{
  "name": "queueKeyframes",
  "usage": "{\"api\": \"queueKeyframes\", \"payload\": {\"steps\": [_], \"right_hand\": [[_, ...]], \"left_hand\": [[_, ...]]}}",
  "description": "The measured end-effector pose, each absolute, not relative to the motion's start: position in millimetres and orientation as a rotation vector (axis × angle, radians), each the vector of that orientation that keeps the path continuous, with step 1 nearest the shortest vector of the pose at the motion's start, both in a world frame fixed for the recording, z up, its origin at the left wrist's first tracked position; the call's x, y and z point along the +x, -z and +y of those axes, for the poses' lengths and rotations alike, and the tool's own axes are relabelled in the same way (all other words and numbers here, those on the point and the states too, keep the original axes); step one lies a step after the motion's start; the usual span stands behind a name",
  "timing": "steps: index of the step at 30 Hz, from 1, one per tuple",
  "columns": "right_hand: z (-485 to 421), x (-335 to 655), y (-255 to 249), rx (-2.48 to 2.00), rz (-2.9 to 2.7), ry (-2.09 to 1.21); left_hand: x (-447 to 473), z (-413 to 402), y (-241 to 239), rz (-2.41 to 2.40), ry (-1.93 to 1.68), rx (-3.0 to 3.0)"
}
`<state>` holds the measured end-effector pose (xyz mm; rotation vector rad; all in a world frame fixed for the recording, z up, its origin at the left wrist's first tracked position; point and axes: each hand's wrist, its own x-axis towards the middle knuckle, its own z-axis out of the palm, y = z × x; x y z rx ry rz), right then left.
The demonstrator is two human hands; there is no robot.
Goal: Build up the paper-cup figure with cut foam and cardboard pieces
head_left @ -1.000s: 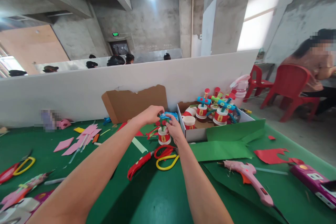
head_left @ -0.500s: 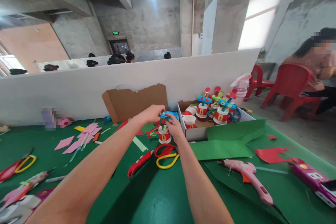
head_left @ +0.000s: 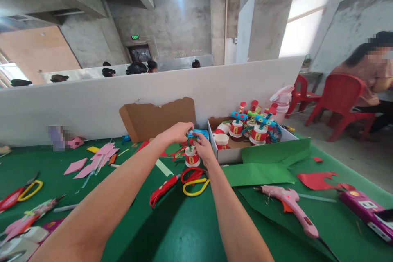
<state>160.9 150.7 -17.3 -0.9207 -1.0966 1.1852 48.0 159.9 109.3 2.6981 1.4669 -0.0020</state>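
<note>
A paper-cup figure [head_left: 192, 157] stands upright on the table, its white cup wrapped in a red band with a yellow label. Green springy paper strips show at its side. My left hand [head_left: 182, 131] is closed at the top of the figure, fingers bent down. From the right, my right hand [head_left: 202, 147] pinches the figure's upper part; the fingers hide much of it. Just behind lies a blue packet [head_left: 201, 134]. Scissors with red and yellow handles [head_left: 196, 187] and a red utility knife [head_left: 164, 191] lie in front of the cup.
An open box [head_left: 230, 155] at right holds several similar figures and a plain cup [head_left: 221, 142]. Green paper [head_left: 260, 174], a pink glue gun [head_left: 290, 202] and a purple device [head_left: 368, 208] lie right. Pink paper [head_left: 102, 155] and more scissors [head_left: 29, 190] lie left. A white partition [head_left: 92, 110] stands behind.
</note>
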Motion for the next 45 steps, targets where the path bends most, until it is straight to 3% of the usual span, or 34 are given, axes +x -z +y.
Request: {"api": "queueKeyframes", "payload": {"steps": [45], "right_hand": [[144.8,161.2,8.9,-0.915,-1.064,-1.219]], "left_hand": [[47.2,175.2,-96.8,1.378,-0.004,2.701]]}}
